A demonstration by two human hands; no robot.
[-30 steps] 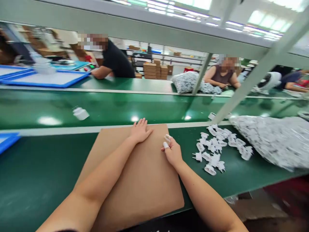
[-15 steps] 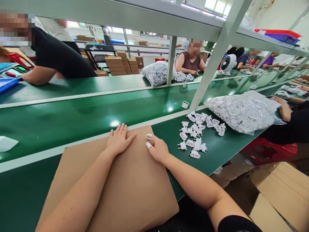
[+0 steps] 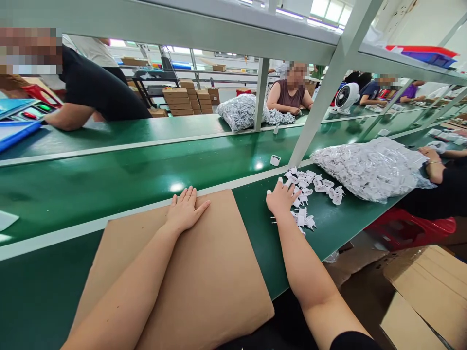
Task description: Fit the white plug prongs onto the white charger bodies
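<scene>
My left hand (image 3: 185, 211) lies flat, fingers together, on the far edge of a brown cardboard sheet (image 3: 204, 272) on the green table (image 3: 47, 291). My right hand (image 3: 282, 198) reaches out to the right over a loose pile of small white plug parts (image 3: 310, 194). Its fingers are spread, with white finger cots on the tips, and it rests on the near left side of the pile. Nothing shows in its grasp.
A clear bag full of white plug parts (image 3: 368, 167) lies right of the pile. A green conveyor belt (image 3: 127, 175) carries a single white part (image 3: 275, 160). Slanted frame posts (image 3: 321, 102) rise behind the pile. Other people work across the belt and at the right. Cardboard boxes (image 3: 426, 296) stand on the floor.
My right hand has left the cardboard's edge and moved right onto the pile of white parts, fingers now spread. My left hand stays flat on the cardboard.
</scene>
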